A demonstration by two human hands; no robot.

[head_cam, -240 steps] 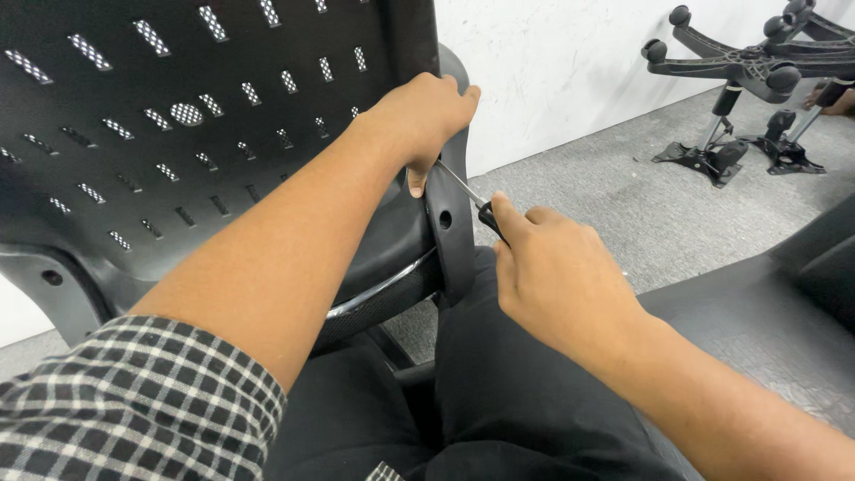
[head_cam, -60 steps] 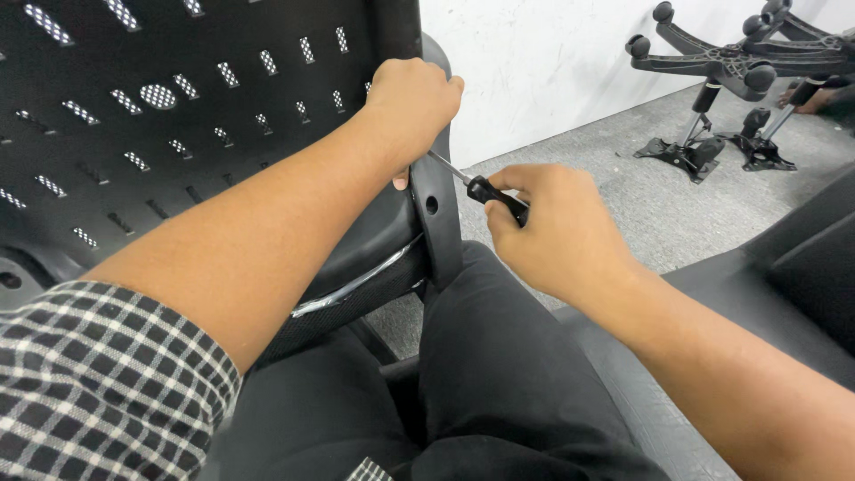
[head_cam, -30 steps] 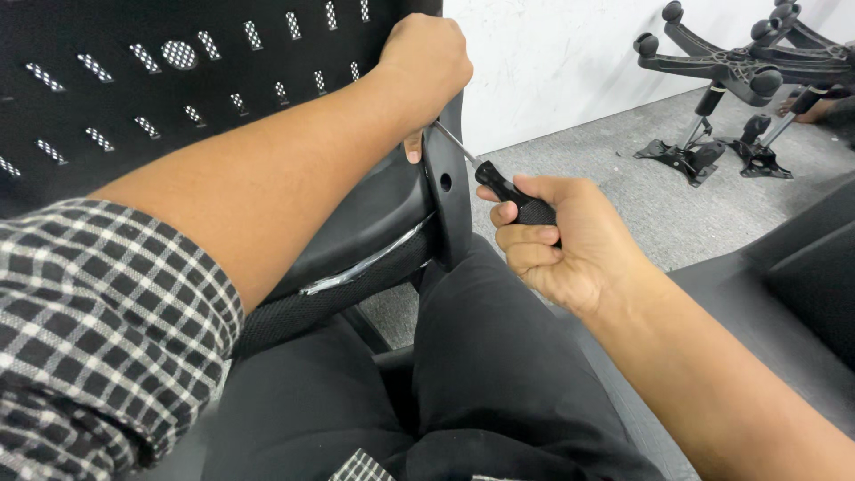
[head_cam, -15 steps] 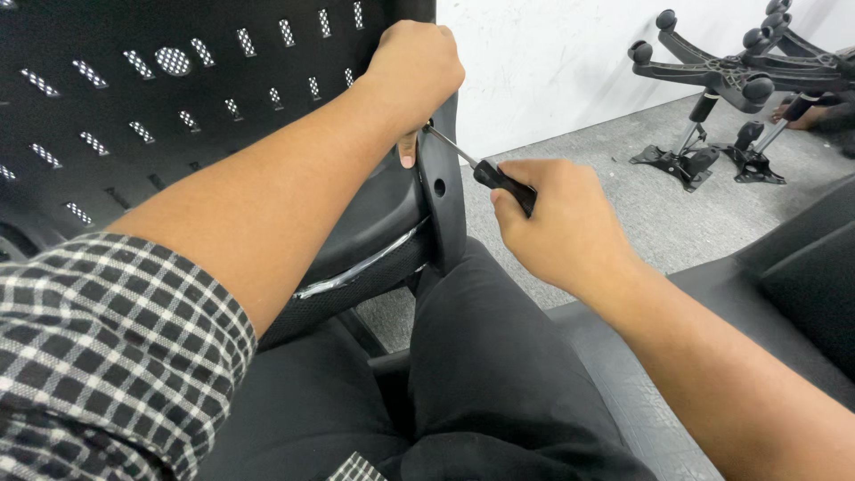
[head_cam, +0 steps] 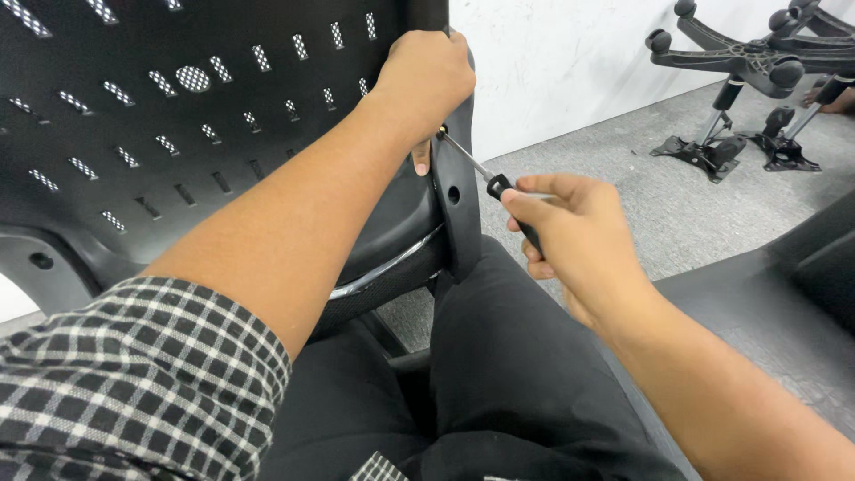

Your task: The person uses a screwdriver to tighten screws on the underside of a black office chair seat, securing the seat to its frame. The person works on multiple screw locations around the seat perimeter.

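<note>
A black perforated plastic chair back (head_cam: pixel 178 125) fills the left of the head view, with a black bracket (head_cam: pixel 456 191) along its right edge. My left hand (head_cam: pixel 427 80) grips the top of that bracket. My right hand (head_cam: pixel 574 236) is closed around the black handle of a screwdriver (head_cam: pixel 485 178). Its metal shaft runs up and left to a screw on the bracket, just under my left thumb. My dark-trousered leg lies beneath the bracket.
Black chair bases with castors (head_cam: pixel 757 62) lie upturned on the grey carpet at the upper right, by a white wall (head_cam: pixel 570 53). A dark seat part (head_cam: pixel 802 294) lies at the right edge. Another person's foot (head_cam: pixel 833 100) shows at the far right.
My right hand has turned on the screwdriver handle and regripped it. The tip stays at the same screw, and my left hand keeps its hold on the bracket.
</note>
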